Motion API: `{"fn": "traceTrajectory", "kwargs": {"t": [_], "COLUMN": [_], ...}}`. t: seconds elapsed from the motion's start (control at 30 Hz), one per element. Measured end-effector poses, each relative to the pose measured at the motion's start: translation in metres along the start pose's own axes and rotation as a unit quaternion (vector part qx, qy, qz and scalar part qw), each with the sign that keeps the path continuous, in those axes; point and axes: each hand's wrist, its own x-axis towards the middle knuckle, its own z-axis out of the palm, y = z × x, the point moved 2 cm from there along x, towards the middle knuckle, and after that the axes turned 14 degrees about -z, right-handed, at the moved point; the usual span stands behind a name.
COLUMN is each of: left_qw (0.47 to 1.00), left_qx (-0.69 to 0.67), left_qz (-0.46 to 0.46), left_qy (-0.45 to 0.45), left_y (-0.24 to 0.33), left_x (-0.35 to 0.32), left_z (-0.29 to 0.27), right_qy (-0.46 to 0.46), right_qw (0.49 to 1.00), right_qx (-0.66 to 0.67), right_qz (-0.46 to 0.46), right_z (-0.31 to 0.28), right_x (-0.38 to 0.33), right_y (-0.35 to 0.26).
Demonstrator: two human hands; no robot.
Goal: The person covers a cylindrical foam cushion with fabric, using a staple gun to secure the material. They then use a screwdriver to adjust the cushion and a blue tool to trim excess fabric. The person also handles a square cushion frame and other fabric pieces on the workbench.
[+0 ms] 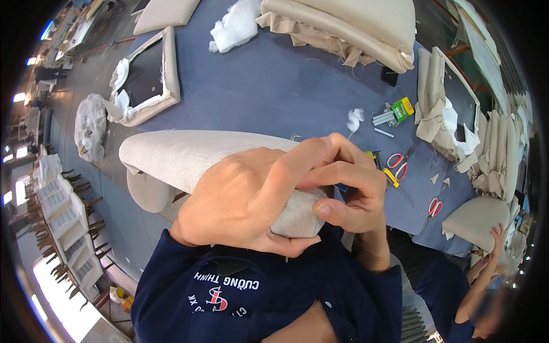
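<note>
Evidently my left hand point(246, 183) is wrapped across the narrow end of a beige upholstered cushion point(166, 153), a grip that I'd judge keeps the pad from turning, while my right hand point(363, 194) curls at that same end, thumb and forefinger bent close to the cloth; whether they pinch anything, I cannot tell. The cushion sits close to my navy shirt point(171, 280) and stretches out leftward from my hands, presumably where it is easiest to steady. Just beyond my right hand, a yellow-handled tool point(391, 178) and red-handled scissors point(405, 163) lie on the blue-grey tabletop point(246, 103), likely for easy reach. Farther ahead are pale sticks point(384, 118) and a tuft of white stuffing point(355, 117); past them, stacked upholstered pieces point(374, 23) probably leave me elbow room.
</note>
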Motion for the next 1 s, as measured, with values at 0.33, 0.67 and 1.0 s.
{"fn": "traceTrajectory", "kwargs": {"t": [0.33, 0.67, 1.0], "left_qw": [0.997, 0.999, 0.995], "left_qx": [-0.022, -0.018, -0.067], "left_qz": [0.049, 0.032, 0.068], "left_qy": [0.05, 0.032, 0.008], "left_y": [-0.007, -0.006, -0.016], "left_x": [-0.001, -0.001, -0.01], "left_z": [0.009, 0.008, -0.007], "right_qy": [-0.11, -0.183, -0.261], "right_qw": [0.992, 0.982, 0.936], "right_qx": [-0.055, -0.038, 0.213], "right_qz": [0.018, -0.012, -0.105], "right_z": [-0.012, -0.023, 0.005], "right_x": [0.021, 0.025, 0.05], "right_y": [-0.018, -0.013, 0.034]}}
